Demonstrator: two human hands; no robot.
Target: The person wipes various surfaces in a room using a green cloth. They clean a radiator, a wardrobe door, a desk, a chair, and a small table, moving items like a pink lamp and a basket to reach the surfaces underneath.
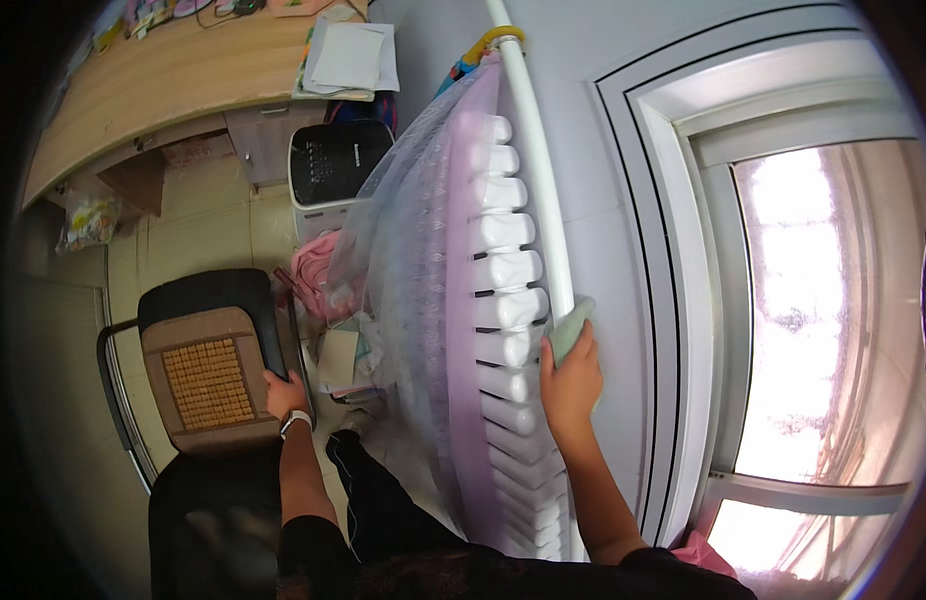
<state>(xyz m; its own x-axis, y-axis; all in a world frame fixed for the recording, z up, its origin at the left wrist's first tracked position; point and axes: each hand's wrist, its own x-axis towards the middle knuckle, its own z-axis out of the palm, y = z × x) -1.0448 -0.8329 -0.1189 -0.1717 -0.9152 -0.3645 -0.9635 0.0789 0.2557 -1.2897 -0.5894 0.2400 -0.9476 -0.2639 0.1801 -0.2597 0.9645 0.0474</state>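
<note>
My right hand point(574, 380) is closed on a pale green cloth point(574, 325), which it presses around a white pipe point(539, 160). The pipe runs along the wall above a white ribbed radiator point(510, 232). A sheer lace cover with a purple band point(461, 300) drapes down the radiator's near side. On the left, my left hand point(285, 394) wears a wristwatch and grips the side edge of a black chair point(205, 285). A brown pad with wooden beads point(205, 380) lies against the chair's backrest.
A wooden desk point(183, 75) with papers point(348, 58) stands at the far left. Below its end is a black-topped white appliance point(338, 165). Pink fabric point(321, 272) and a stack of books or papers point(341, 360) lie on the floor. A framed window point(803, 310) is at the right.
</note>
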